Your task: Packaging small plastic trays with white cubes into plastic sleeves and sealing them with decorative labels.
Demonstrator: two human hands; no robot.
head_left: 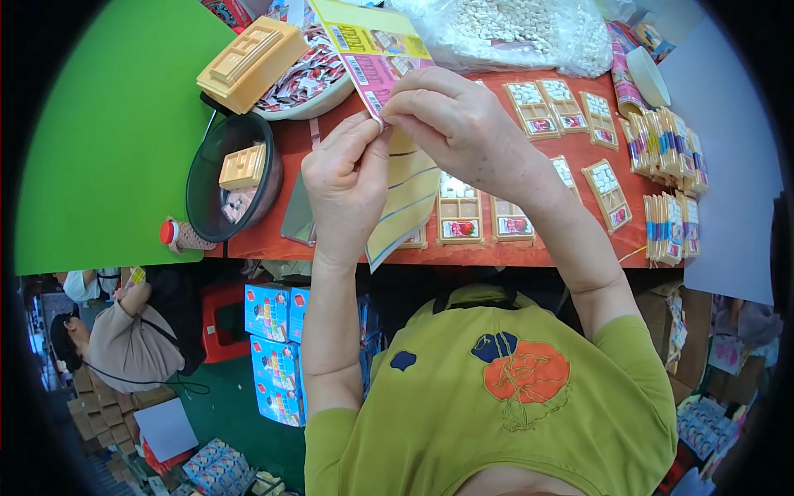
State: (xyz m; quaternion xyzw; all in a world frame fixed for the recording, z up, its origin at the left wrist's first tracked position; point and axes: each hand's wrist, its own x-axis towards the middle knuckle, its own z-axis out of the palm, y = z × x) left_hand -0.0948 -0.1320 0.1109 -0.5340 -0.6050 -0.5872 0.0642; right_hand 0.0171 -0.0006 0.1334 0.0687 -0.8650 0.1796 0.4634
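Observation:
Above the red table, both my hands meet at the edge of a sheet of pink and yellow printed labels (376,74). My left hand (351,169) is closed, thumb and finger pinching the sheet's lower corner. My right hand (467,124) is closed too, its fingertips pinching the same edge close by. Below my hands hangs a pale yellow strip of paper with dark lines (407,190); whether it joins the sheet is hidden. Beneath my right forearm lie several small compartment trays (460,211), each with white pieces and a red-and-white sachet.
A white basin (318,101) of sachets carries an orange-tan tray stack (252,62). Beside it are a black bowl (198,194) and a red-capped jar (178,236). A clear bag of white pieces (513,33) lies far back. Bundled trays (662,149) stand right; blue boxes (277,376) are below.

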